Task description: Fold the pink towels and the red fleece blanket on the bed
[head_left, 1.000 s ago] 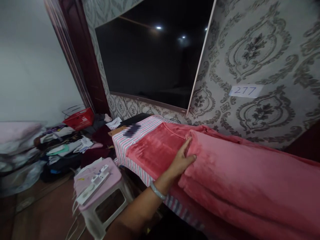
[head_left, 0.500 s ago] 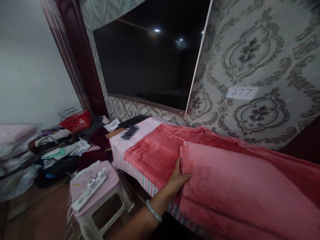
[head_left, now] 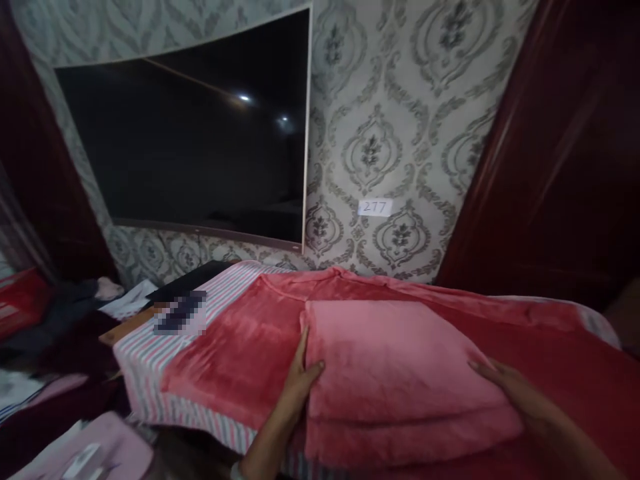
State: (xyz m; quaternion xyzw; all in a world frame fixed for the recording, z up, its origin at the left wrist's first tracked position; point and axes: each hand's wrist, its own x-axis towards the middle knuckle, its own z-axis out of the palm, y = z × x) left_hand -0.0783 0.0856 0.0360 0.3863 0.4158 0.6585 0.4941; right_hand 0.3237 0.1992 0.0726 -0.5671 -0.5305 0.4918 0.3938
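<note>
A folded pink fleece blanket [head_left: 390,363] lies in several layers on a darker red fleece spread [head_left: 240,347] over a striped table. My left hand [head_left: 300,383] presses against the fold's left edge, thumb on top and fingers along the side. On the right end of the fold rests my right hand [head_left: 515,393], its fingers laid flat and stretched out.
A large dark television [head_left: 190,133] hangs on the patterned wallpaper, beside a paper label reading 277 [head_left: 375,207]. A dark red wooden panel [head_left: 560,153] stands at the right. Clothes [head_left: 60,320] lie heaped at the left, with a pink stool top [head_left: 95,457] at the lower left.
The view has swung right. My left hand slid down along the fold's left edge. My right hand has come into view on the fold's right end.
</note>
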